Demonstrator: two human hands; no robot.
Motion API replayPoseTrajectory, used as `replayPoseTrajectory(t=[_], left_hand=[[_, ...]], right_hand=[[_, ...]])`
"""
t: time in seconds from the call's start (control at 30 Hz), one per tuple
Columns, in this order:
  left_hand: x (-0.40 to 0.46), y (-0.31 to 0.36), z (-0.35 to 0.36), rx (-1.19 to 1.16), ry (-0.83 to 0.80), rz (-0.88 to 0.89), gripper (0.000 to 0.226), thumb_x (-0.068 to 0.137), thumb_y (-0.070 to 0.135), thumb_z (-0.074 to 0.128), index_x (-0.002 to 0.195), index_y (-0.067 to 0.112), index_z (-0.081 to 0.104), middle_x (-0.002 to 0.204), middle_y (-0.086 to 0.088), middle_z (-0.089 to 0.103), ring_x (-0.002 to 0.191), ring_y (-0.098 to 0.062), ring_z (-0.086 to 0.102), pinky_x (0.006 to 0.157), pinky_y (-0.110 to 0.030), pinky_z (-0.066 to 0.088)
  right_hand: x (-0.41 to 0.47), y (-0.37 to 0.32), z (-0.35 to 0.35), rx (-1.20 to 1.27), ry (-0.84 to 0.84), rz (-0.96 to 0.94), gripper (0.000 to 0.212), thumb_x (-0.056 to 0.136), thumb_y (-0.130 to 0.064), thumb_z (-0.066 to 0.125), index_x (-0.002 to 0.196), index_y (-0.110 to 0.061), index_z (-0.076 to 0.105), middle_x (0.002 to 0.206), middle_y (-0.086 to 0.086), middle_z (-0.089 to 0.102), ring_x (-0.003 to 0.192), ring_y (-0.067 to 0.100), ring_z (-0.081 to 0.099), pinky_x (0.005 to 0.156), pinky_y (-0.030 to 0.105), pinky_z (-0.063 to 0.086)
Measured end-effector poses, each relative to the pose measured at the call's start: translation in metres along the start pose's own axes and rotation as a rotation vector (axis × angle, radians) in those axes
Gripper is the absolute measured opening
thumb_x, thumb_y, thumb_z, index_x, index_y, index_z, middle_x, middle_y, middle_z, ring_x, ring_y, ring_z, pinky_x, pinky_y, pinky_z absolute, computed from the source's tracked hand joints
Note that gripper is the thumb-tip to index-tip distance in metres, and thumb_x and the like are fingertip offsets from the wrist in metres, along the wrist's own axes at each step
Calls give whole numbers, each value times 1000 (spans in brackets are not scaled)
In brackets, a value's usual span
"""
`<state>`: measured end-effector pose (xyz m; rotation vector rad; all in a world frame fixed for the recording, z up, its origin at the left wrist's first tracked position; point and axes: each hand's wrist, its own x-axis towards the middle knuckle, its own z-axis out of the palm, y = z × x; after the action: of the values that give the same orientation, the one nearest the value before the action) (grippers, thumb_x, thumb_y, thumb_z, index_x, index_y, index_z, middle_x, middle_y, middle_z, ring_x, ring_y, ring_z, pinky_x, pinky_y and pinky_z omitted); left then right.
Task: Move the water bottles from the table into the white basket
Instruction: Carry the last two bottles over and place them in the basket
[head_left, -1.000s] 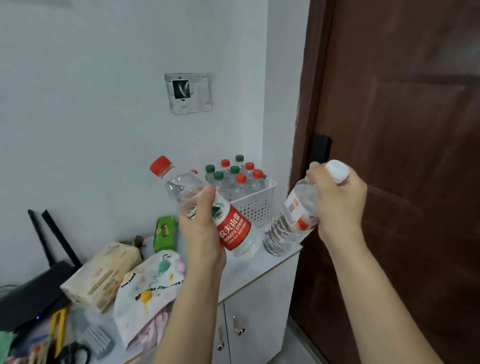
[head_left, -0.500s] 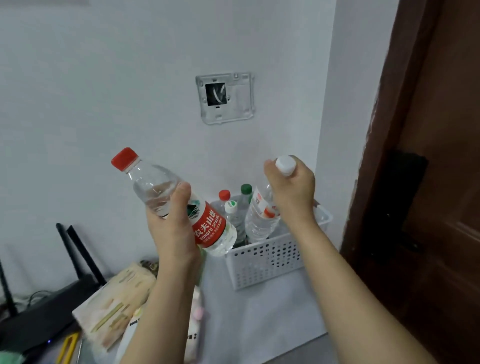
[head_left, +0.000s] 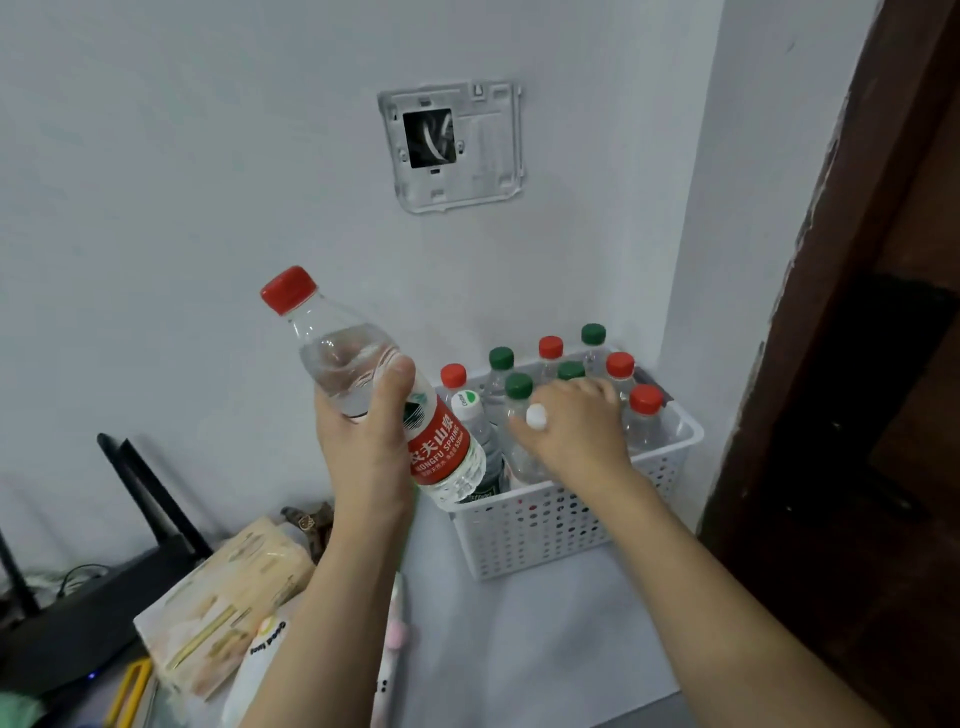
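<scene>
My left hand (head_left: 366, 441) grips a clear water bottle with a red cap and red label (head_left: 363, 384), held tilted in the air just left of the white basket (head_left: 550, 530). My right hand (head_left: 576, 426) reaches down into the basket with its fingers around a white-capped bottle (head_left: 536, 417), which stands low among the others. The basket sits in the corner by the wall and holds several upright bottles with red and green caps (head_left: 550, 347).
The white tabletop (head_left: 545, 639) lies in front of the basket. At the left are a tissue pack (head_left: 234, 597), a printed pouch (head_left: 260, 670) and a black router (head_left: 78, 613). A dark brown door (head_left: 857, 415) stands at the right. A wall plate (head_left: 452, 145) hangs above.
My right hand has lowered the white-capped bottle from above the basket down among the other bottles. My left hand has carried the red-capped bottle rightward, closer to the basket.
</scene>
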<state>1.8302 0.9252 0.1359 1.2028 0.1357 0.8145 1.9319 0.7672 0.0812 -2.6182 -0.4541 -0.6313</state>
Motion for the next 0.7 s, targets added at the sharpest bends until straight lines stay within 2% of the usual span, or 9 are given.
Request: replayPoseTrajectory(t=[0.07,0.2,0.3,0.37,0.43,0.53,0.6,0.7], left_hand=[[0,-4,2,26,-26,-11,44,76,31,77,115,20,61,107,-10,69,104,-30,67,97,-53,52],[-1,-8,7,57,-53,-39,54,73,36,79,120,19,59,110,-8,71,102,-26,70,92,-47,55],[-1,-13,12,36,-75,-45,54,72,34,79,120,20,57,100,0,73,93,-18,73,78,-35,60],[-1,-18,16,35,-99,-41,46,75,30,78,116,23,56,93,4,74,86,-15,74,69,-25,58],[-3,-24,18,89,-127,-56,46,74,33,78,114,28,56,97,4,74,90,-16,73,69,-25,57],[-4,-32,17,186,-187,-56,49,75,38,78,116,33,52,109,-1,72,97,-18,72,75,-32,58],[-3,-35,14,270,-196,-14,47,73,41,79,112,38,52,109,2,70,99,-14,70,80,-35,58],[0,-41,9,403,-238,20,48,71,35,79,109,41,50,106,9,69,97,-8,69,78,-33,57]], right_hand=[[-4,7,0,-60,-38,-54,38,83,-64,41,70,-31,54,76,-15,50,88,15,49,92,43,30],[-6,18,-6,-70,-126,-146,49,83,-76,31,79,-32,52,86,-13,55,93,15,43,91,42,29],[-12,25,-11,83,-122,-203,53,88,-75,21,89,-33,54,90,-14,47,94,6,25,88,35,22],[-19,34,-10,171,-117,-223,57,90,-73,19,105,-33,55,98,-14,42,96,1,15,87,32,16],[-25,40,-7,188,-88,-247,60,90,-72,18,120,-33,53,105,-12,39,102,2,16,89,29,14],[-32,42,-2,197,57,-285,49,96,-61,28,123,-28,53,110,-6,49,111,7,25,89,24,10],[-35,44,3,204,122,-277,45,97,-58,32,124,-29,52,116,-2,53,117,12,29,95,28,14],[-37,47,10,229,90,-220,49,95,-62,29,131,-34,47,127,-2,44,124,17,30,99,35,22]])
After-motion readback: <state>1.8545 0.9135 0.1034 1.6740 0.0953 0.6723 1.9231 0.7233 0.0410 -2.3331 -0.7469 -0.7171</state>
